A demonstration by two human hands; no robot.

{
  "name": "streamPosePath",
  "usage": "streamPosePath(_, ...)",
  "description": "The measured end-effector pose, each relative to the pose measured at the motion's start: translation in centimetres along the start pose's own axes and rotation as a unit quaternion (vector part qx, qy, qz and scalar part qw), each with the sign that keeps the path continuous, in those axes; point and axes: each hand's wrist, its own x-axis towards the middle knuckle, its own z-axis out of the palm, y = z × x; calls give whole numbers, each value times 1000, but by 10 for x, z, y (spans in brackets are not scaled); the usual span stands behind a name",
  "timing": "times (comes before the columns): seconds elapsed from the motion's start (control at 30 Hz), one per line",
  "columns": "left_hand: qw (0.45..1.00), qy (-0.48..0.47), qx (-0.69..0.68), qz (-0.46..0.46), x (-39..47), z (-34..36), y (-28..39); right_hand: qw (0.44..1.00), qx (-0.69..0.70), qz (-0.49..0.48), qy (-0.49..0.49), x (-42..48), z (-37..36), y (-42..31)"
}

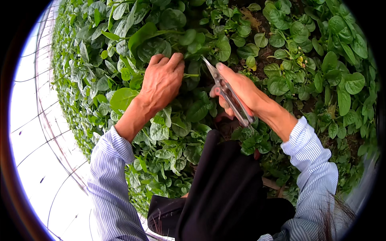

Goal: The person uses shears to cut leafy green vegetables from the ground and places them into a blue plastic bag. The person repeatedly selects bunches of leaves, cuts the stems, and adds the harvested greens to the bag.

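Observation:
Pruning shears [230, 98] with metal blades and some red on the handles are in my right hand [241, 87], their tip pointing up and left at a leafy stem. My left hand [164, 79] is among broad green leaves [153, 46], its fingers bent down into the foliage. A cut-looking pale green stem [191, 75] sticks out just right of the left hand, and a large leaf [123, 98] lies by its wrist. Whatever the left fingertips hold is hidden beneath the hand.
Dense leafy plants [90, 60] fill the left side. More low plants [298, 60] grow at the right, with brown soil [265, 54] showing between them. White sheeting with thin dark lines [39, 135] curves along the far left. Black cloth [226, 186] covers my legs.

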Motion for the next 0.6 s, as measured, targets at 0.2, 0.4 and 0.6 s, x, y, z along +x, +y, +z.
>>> streamPosePath(0.2, 1000, 20, -4, 3, -1, 2, 1, 979, 183, 70, -55, -65, 35, 65)
streamPosePath(0.4, 998, -54, -28, -32, -7, 3, -5, 975, 213, -21, -59, -97, 34, 58)
streamPosePath(0.6, 1000, 24, -17, 2, -2, 2, -1, 990, 111, -22, -89, -38, 15, 15)
